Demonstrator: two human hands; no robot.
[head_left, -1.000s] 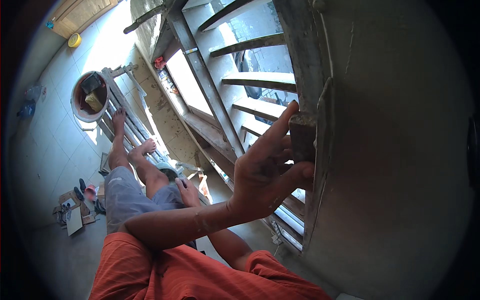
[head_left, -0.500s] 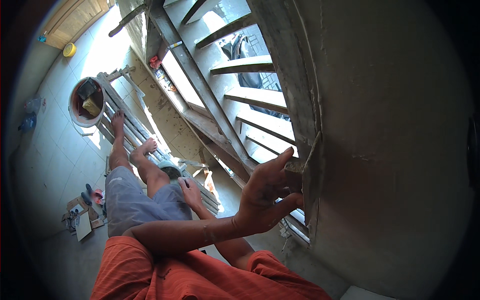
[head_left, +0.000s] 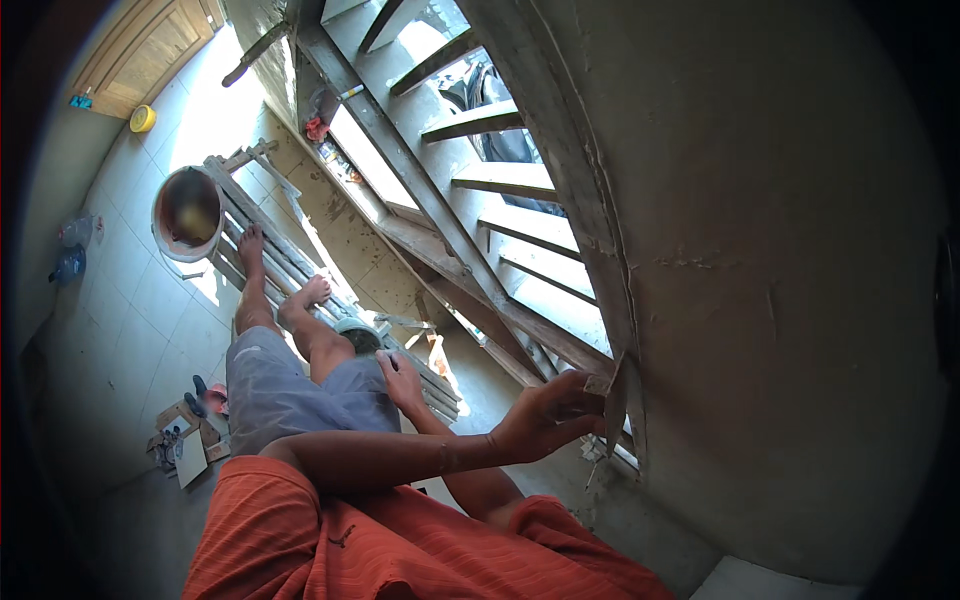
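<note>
Reaching across to the right, my left hand (head_left: 548, 418) is closed around a plastering trowel (head_left: 618, 405). Its flat blade is seen almost edge-on against the window's right frame, where the frame meets the grey wall (head_left: 760, 330). A short block-like handle shows at my fingers. My right hand (head_left: 402, 382) is low in front of my shorts, with its fingers curled. It is right beside a small pale-rimmed bowl (head_left: 358, 335) with dark contents. Whether it grips that bowl or something small and dark at the fingertips, I cannot tell.
Bare feet rest on a slatted wooden bench (head_left: 285, 255). Next to it stands a bucket (head_left: 190, 215) with blurred contents. The window (head_left: 510, 180) has several slats. Tools and scraps (head_left: 185, 430) lie on the floor at left. A yellow round container (head_left: 143, 118) is near the wooden door (head_left: 145, 55).
My left hand and the trowel have moved nearer to me along the window's edge. The view has shifted slightly. My right hand stays beside the bowl.
</note>
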